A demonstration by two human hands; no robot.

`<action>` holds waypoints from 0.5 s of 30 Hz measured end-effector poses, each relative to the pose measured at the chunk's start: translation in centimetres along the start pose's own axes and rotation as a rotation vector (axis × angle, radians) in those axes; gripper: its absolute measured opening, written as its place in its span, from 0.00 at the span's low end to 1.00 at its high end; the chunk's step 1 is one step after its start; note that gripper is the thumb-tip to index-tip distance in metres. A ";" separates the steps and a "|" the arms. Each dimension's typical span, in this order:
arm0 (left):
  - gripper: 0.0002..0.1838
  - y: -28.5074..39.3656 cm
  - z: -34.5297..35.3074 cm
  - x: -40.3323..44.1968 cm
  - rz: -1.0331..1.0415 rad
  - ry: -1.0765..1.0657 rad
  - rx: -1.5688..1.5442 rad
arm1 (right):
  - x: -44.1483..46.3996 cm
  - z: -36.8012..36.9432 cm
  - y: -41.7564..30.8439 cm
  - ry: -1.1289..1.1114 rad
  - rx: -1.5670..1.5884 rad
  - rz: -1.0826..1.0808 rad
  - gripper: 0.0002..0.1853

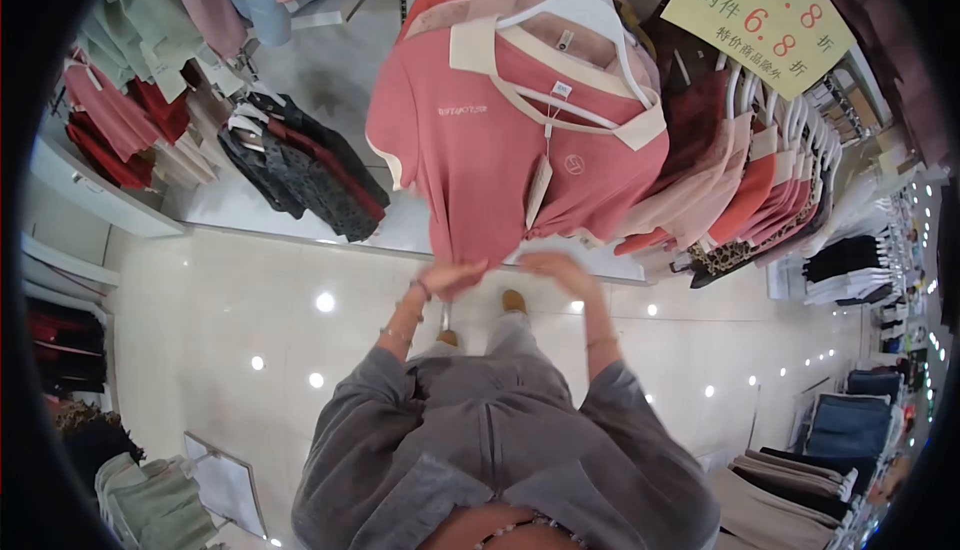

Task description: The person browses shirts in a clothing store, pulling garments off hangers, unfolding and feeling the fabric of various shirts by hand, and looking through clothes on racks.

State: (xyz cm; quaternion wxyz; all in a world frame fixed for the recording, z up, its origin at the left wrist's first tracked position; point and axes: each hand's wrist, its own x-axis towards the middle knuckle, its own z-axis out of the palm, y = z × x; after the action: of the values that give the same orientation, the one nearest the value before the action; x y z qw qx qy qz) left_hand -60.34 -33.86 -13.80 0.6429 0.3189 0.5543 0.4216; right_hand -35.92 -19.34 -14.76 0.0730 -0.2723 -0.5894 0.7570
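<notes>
A pink shirt (470,150) with a cream collar hangs on a white hanger (570,12) at the front of a rack, a paper tag (538,190) dangling from its neckline. At the shirt's lower edge, my left hand (455,277) has its fingers closed on the pink fabric. Just right of it, my right hand (560,272) is near the hem, fingers stretched out and somewhat blurred; I see nothing in it.
More tops (750,190) hang to the right below a yellow sign (760,20). Dark patterned garments (300,165) hang on the left. Folded trousers (790,495) lie at the lower right, and a white-framed panel (225,485) stands at the lower left.
</notes>
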 end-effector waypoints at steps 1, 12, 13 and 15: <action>0.28 -1.4 0.6 -0.5 0.013 -0.010 0.012 | -0.4 1.6 2.8 -0.093 -0.133 -0.029 0.16; 0.29 -4.6 -0.2 -6.2 -0.157 -0.315 -0.751 | -2.9 8.4 15.4 0.285 0.653 0.294 0.35; 0.29 -3.1 0.5 -7.3 -0.093 -0.325 -0.875 | -2.8 8.5 14.8 0.239 0.739 0.279 0.36; 0.28 -1.2 1.2 -8.5 0.029 -0.346 -1.049 | -2.5 10.1 9.7 0.128 1.139 0.203 0.38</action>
State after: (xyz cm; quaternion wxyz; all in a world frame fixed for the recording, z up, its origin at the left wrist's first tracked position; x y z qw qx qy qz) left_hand -59.15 -41.91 -10.85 0.7916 0.0281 0.1518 0.5912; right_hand -36.79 -31.86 -21.39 0.1705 -0.2902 -0.0547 0.9400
